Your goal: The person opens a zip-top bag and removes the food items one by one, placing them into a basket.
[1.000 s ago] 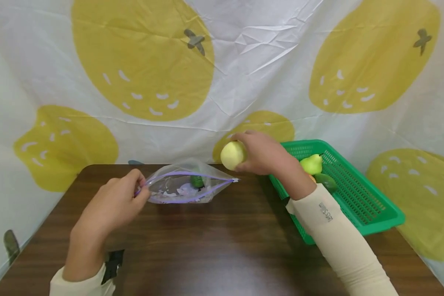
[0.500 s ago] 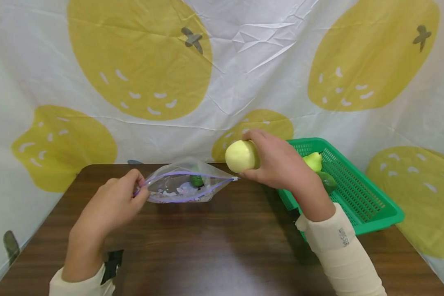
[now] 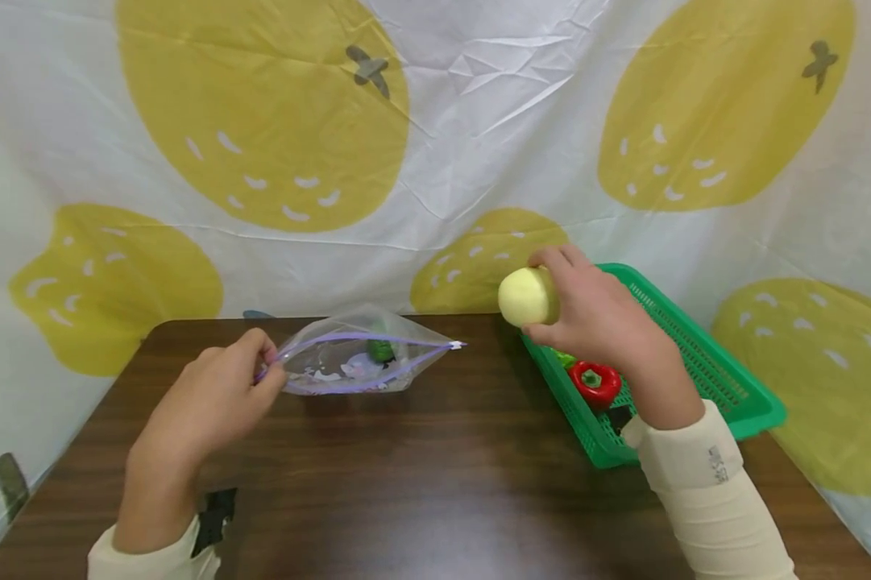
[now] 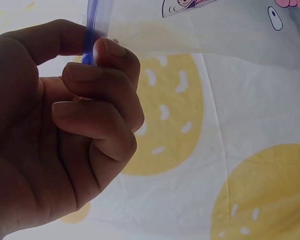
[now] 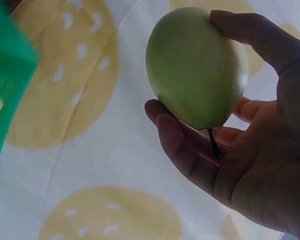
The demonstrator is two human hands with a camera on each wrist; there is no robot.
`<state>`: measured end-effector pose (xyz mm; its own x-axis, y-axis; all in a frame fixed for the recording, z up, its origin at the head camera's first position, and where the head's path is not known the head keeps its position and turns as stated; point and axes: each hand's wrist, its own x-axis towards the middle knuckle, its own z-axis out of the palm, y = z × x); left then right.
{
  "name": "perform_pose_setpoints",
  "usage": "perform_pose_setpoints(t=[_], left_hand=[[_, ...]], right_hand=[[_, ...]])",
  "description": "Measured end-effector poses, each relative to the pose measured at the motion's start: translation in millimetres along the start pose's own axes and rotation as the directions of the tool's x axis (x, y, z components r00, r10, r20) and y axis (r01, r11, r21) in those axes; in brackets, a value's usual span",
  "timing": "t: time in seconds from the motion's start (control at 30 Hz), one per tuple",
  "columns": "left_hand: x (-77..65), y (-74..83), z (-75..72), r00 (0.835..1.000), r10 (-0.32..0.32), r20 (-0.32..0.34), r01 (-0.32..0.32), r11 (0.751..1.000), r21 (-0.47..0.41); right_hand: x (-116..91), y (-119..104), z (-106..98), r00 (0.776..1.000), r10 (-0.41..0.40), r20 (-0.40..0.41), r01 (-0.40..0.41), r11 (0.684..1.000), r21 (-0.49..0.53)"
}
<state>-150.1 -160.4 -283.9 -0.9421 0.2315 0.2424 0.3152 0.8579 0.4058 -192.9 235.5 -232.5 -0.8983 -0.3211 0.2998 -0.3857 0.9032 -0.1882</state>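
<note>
My left hand pinches the left end of a clear zip bag by its purple zip edge. The zip bag gapes open, with a green item inside it. Thumb and fingers of my right hand grip a round, pale yellow-green pear, held above the left side of the green basket. Its dark stem points toward the palm in the right wrist view. Under the right hand, a red bell pepper shows in the basket; the hand and forearm hide other contents.
The dark wooden table stretches in front of both hands, between bag and basket. Behind it hangs a white cloth printed with large yellow fruit. A black strap piece sits by the left cuff.
My right hand has carried the pear rightward, away from the bag's zip end to over the basket. The red bell pepper has come into sight. My left hand keeps its hold on the bag.
</note>
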Motion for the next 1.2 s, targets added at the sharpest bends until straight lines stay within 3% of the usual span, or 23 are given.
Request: perform_pose_setpoints(t=[0.3, 0.5, 0.77, 0.97, 1.1, 1.2], left_hand=[[0.8, 1.5, -0.6, 1.000, 0.001, 0.023, -0.001, 1.000, -0.001], [0.8, 3.1, -1.7, 1.000, 0.010, 0.022, -0.010, 1.000, -0.003], [1.1, 4.8, 0.1, 0.999, 0.004, 0.042, -0.003, 1.000, -0.010], [0.5, 6.1, -0.6, 0.999, 0.004, 0.045, -0.004, 1.000, -0.004], [1.1, 7.0, 1.0, 0.999, 0.021, 0.045, -0.021, 1.000, -0.013], [1.8, 8.6, 2.1, 0.999, 0.026, 0.042, -0.026, 1.000, -0.011]], right_hand=[[-15.1, 46.1, -19.2, 0.995, 0.093, 0.041, -0.094, 0.995, 0.020], [-28.0, 75.1, -23.3, 0.985, 0.158, 0.069, -0.155, 0.987, -0.041], [-40.0, 105.7, -23.2, 0.973, 0.194, 0.126, -0.171, 0.970, -0.175], [-38.5, 116.3, -11.9, 0.964, 0.162, 0.212, -0.110, 0.964, -0.241], [-34.4, 117.7, -3.4, 0.930, 0.190, 0.315, -0.106, 0.958, -0.266], [-31.3, 118.8, 0.8, 0.879, 0.255, 0.402, -0.141, 0.946, -0.293]])
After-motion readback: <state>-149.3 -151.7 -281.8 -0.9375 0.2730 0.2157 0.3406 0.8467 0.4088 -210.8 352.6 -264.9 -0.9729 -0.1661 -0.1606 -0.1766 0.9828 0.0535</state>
